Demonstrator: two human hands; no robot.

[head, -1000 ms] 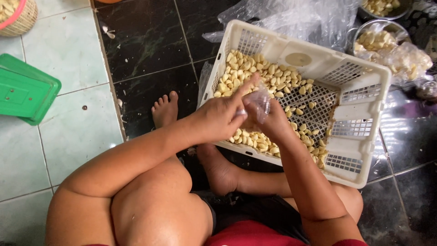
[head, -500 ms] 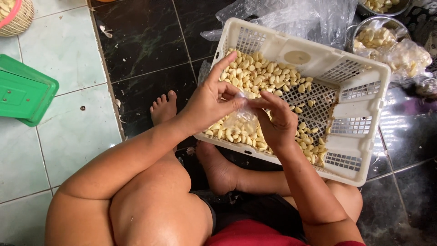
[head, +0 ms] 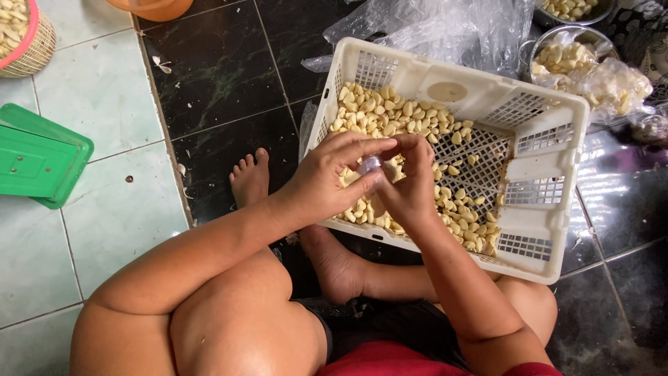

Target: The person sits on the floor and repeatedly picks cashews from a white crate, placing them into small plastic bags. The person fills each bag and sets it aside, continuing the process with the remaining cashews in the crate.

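A white slatted plastic crate [head: 536,132] stands tilted on the floor before me, holding many peeled garlic cloves [head: 390,115]. Above its near left part, my left hand [head: 327,184] and my right hand [head: 410,184] meet. Both pinch a small clear plastic bag [head: 370,165] between their fingertips; most of the bag is hidden by my fingers. I sit on the floor with my legs crossed and my bare feet [head: 252,177] under the crate's near edge.
A green plastic lid [head: 38,163] lies on the pale tiles at left. A woven basket of cloves [head: 21,31] sits top left, an orange tub [head: 153,7] at top. Clear plastic sheeting [head: 445,28], metal bowls [head: 563,52] and a bagged heap of cloves [head: 616,87] lie behind the crate.
The view has come closer. My left hand has closed from spread fingers down onto the small bag, and both hands have drawn together over the crate's near left part.
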